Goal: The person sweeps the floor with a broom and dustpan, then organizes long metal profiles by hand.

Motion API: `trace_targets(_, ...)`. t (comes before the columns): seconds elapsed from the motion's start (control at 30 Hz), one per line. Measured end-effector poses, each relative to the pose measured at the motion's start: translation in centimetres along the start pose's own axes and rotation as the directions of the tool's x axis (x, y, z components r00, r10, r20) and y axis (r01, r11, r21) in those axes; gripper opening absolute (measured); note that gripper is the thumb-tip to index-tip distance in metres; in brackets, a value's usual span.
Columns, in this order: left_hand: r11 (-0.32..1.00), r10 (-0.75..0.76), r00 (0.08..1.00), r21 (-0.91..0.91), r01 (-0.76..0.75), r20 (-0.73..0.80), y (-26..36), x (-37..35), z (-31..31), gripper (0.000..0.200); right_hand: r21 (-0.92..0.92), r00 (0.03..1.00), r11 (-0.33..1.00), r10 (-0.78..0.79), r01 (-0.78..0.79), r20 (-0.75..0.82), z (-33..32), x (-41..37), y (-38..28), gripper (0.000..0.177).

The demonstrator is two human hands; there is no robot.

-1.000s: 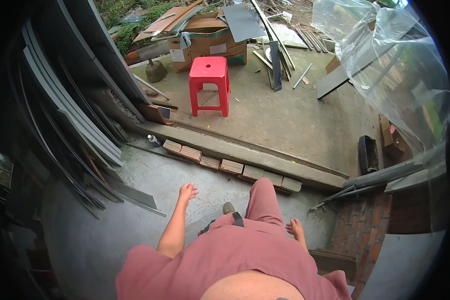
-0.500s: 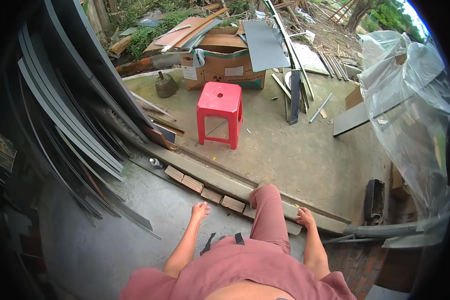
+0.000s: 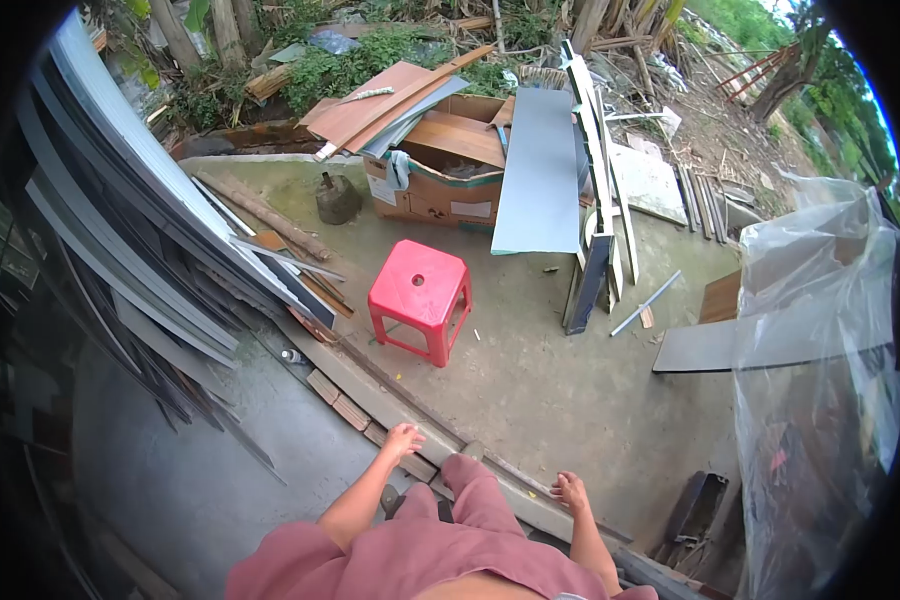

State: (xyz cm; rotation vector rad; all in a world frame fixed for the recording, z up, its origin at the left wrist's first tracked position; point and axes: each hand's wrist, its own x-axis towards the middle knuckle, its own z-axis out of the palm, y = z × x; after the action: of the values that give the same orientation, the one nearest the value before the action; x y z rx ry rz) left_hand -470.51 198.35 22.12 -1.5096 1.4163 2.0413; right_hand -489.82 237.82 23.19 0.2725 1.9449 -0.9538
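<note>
My left hand [image 3: 403, 441] hangs above the concrete step [image 3: 390, 395], its fingers loosely bent and apart, with nothing in it. Out to the right, my right hand [image 3: 570, 491] is also bare, with slack, slightly curled fingers, above the far side of the step. Neither hand touches anything. A red plastic stool [image 3: 420, 285] stands upright on the concrete beyond the step, ahead of my left hand. Behind it is an open cardboard box [image 3: 435, 205] with boards on and in it. A long grey panel [image 3: 540, 175] leans against the box.
Long grey panels [image 3: 120, 240] stand along the left. Bricks [image 3: 340, 400] and a small bottle [image 3: 292, 356] lie by the step. A metal tube [image 3: 646, 303] lies on the concrete. At right, clear plastic sheeting [image 3: 815, 400] hangs over a grey board [image 3: 695, 347].
I have moved forward, with my legs now at the step. The view has tilted up and turned, so the stool appears lower and further left. Both hands stay free of objects.
</note>
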Motion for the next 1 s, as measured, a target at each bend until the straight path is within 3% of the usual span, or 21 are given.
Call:
trace_targets(0.13, 0.986, -0.154, 0.973, 0.033, 0.162, -0.170, -2.8, -1.7, -3.9, 0.031, -0.024, 0.991, 0.997, 0.079, -0.077, 0.105, 1.3, -2.7, -2.9, 0.038)
trace_targets(0.23, 0.974, -0.212, 0.936, 0.012, 0.224, -0.280, -4.2, -3.7, -6.9, 0.032, -0.090, 0.984, 0.995, 0.056, -0.041, 0.169, 1.2, -3.2, -4.5, 0.037)
trace_targets(0.3, 0.958, -0.286, 0.900, -0.110, 0.264, -0.329, -5.0, -4.0, -8.0, 0.034, -0.143, 0.981, 0.990, 0.027, 0.001, 0.194, 0.9, -3.8, -5.9, 0.037)
trace_targets(0.43, 0.943, -0.333, 0.866, -0.148, 0.299, -0.373, -4.3, -2.6, -8.2, 0.035, -0.115, 0.996, 0.993, 0.018, -0.008, 0.088, -1.2, -0.9, -6.2, 0.037)
trace_targets(0.5, 0.937, -0.343, 0.908, -0.152, 0.313, -0.242, -2.4, -0.9, -7.5, 0.036, -0.065, 0.998, 0.996, 0.057, -0.056, 0.013, -2.0, 0.0, -8.0, 0.036)
trace_targets(0.57, 0.962, -0.274, 0.941, -0.069, 0.265, -0.199, 1.5, 1.0, -6.1, 0.034, -0.023, 0.995, 0.996, 0.079, -0.081, -0.061, -2.7, 2.0, -9.4, 0.036)
trace_targets(0.73, 0.994, -0.086, 0.984, -0.079, 0.074, -0.154, 12.9, 7.6, -4.8, 0.030, -0.035, 0.984, 0.990, 0.134, -0.139, -0.118, -1.5, 3.9, -17.0, 0.037)
trace_targets(0.8, 0.985, 0.016, 0.980, -0.164, -0.049, -0.197, 18.1, 9.3, -5.0, 0.029, -0.438, 0.988, 0.899, 0.046, 0.023, 0.146, -0.9, 5.9, -21.6, 0.037)
trace_targets(0.87, 0.968, 0.057, 0.972, -0.227, -0.110, -0.229, 22.3, 10.1, -5.6, 0.029, -0.418, 0.989, 0.908, 0.031, 0.032, 0.143, -0.1, 8.9, -26.2, 0.037)
trace_targets(0.93, 0.960, 0.101, 0.974, -0.236, -0.149, -0.203, 24.6, 10.2, -6.2, 0.028, -0.266, 0.997, 0.962, -0.052, 0.063, 0.049, 0.8, 12.5, -29.8, 0.038)
trace_targets(1.0, 0.971, 0.095, 0.975, -0.195, -0.135, -0.200, 24.6, 10.8, -7.4, 0.029, -0.150, 0.984, 0.973, -0.172, 0.178, 0.056, 1.5, 14.6, -34.3, 0.039)
